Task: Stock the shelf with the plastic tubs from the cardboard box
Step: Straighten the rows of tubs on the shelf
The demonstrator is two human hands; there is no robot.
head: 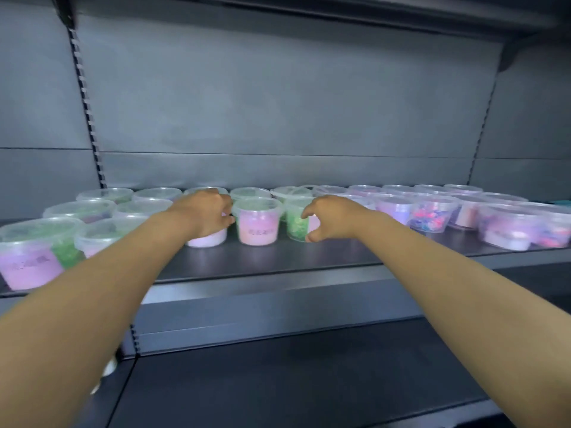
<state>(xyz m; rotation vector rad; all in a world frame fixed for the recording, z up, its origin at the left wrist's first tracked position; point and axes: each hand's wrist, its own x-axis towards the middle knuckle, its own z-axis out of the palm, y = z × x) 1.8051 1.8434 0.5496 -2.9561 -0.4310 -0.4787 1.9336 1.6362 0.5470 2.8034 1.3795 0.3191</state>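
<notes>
Plainly, the fingers (pixel 228 207) of the left hand (pixel 205 213) were curled down over the lid and far side of a lilac tub (pixel 206 240), clasping it from above so that only its lower wall showed beneath the palm. The right hand (pixel 335 216) made a C, thumb above and fingers below, wrapped round the right side of a green tub (pixel 295 225); it seemed to be touching the wall, though how firmly it pressed could not be told. Between the two stood a pink tub (pixel 258 225), untouched, just beside both.

All three sat upright on the dark shelf (pixel 278 257), forming a front row ahead of the lidded tubs lined up against the grey back panel (pixel 278 103). More tubs (pixel 31 254) crowded the left end, and another group (pixel 432 214) ran along to the right. Both forearms reached in over a lower shelf (pixel 293 381), which lay dark beneath them. The cardboard box was nowhere in view.

Judging from this, the step in hand was setting down a pair of tubs and squaring them into the row, with the shelf already well filled. The next move would probably call for easing both grips off without tipping the light tubs or nudging the pink one, then drawing the arms back to fetch more from the box.
</notes>
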